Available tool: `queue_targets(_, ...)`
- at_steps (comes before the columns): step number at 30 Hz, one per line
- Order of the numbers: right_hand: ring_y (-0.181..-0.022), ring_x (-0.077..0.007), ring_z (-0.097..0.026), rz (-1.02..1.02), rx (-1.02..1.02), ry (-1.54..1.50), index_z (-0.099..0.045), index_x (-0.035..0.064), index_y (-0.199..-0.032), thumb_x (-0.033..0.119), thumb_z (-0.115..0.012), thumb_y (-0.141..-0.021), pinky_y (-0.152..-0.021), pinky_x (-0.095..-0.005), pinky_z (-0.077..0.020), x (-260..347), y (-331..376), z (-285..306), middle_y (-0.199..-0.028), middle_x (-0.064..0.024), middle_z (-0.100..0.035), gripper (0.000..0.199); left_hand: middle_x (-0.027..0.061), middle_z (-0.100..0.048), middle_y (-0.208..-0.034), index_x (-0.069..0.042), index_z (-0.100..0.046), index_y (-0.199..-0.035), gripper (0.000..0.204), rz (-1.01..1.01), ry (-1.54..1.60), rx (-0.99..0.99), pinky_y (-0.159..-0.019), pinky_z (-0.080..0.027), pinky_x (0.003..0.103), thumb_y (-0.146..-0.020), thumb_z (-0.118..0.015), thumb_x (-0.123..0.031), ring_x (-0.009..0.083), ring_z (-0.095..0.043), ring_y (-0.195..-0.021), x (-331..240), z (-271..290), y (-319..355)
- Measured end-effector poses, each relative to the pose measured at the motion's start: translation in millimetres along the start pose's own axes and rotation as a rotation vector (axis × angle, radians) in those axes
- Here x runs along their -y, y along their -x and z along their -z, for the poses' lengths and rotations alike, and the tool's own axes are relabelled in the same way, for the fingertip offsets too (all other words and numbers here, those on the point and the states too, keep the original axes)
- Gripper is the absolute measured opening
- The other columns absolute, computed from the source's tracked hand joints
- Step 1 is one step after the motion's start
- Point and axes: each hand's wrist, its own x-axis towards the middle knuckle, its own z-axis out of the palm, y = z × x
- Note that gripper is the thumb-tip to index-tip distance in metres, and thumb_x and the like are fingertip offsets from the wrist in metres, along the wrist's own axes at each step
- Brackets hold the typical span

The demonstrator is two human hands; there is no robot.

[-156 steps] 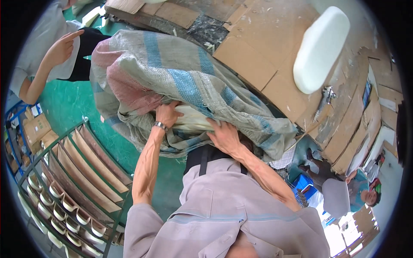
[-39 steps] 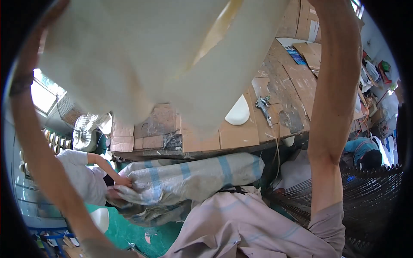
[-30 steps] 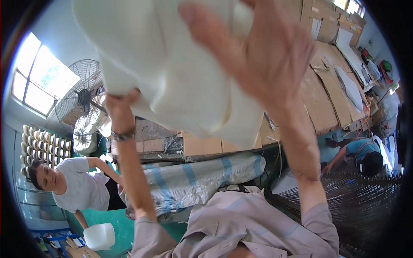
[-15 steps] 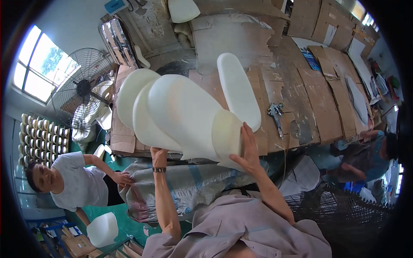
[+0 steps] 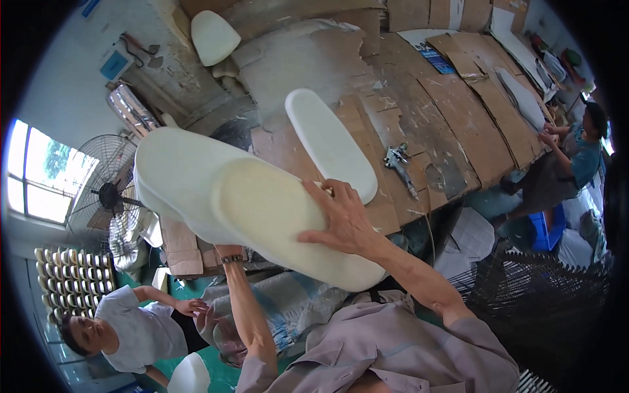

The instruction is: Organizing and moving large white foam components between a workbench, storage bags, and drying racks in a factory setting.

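Tilted in front of me over the table's near edge is a stack of pale foam pads; on top is a long, rounded, cream-yellow foam pad [image 5: 268,213], with wider white foam pads [image 5: 187,157] beneath it. My left hand [image 5: 228,251] holds the stack from below at its near side, its fingers mostly hidden under the foam. My right hand [image 5: 341,219] grips the yellow pad at its far edge, thumb lying across its face and fingers curled toward the rim. Beyond the stack, a long white foam pad [image 5: 331,144] lies flat on the cardboard-covered table [image 5: 458,131].
A spray gun [image 5: 400,167] lies right of the flat pad. A large fan [image 5: 108,196] stands at left. Near it, a person [image 5: 141,324] in a white shirt faces the table; another person [image 5: 576,147] works at far right. A grey sack [image 5: 295,298] hangs below my arms.
The stack has tilted and swung so the yellow pad's broad face shows. My right hand has moved from the pads' end onto that pad. The view has shifted, and the right-hand person now stands nearer the table.
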Motion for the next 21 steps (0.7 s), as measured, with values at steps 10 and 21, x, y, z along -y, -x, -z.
queue_targets(10, -0.131, -0.0354, -0.055, -0.316, -0.177, -0.285, -0.035, 0.0046, -0.156, 0.039, -0.077, -0.08, -0.112, -0.0417, -0.0404, -55.5, 17.4, 82.7, -0.145, -0.0231, -0.053, 0.093, 0.0097, -0.061, -0.136, -0.002, -0.051, -0.139, 0.05, 0.216, -0.082, -0.117, -0.107, -0.047, 0.04, -0.098, -0.064, -0.028, 0.0221, -0.058, -0.123, 125.3, -114.7, -60.3)
queue_targets(21, -0.139, -0.0335, -0.044, -0.403, -0.337, -0.105, -0.031, 0.0036, -0.158, 0.071, -0.07, -0.081, -0.116, -0.0429, -0.0334, -81.7, 45.9, 119.4, -0.152, -0.023, -0.046, 0.11, 0.0087, -0.072, -0.109, 0.002, -0.062, -0.12, 0.048, 0.456, -0.012, -0.021, -0.087, -0.057, 0.034, -0.095, -0.073, -0.037, 0.016, -0.07, -0.095, 209.6, -197.8, -103.6)
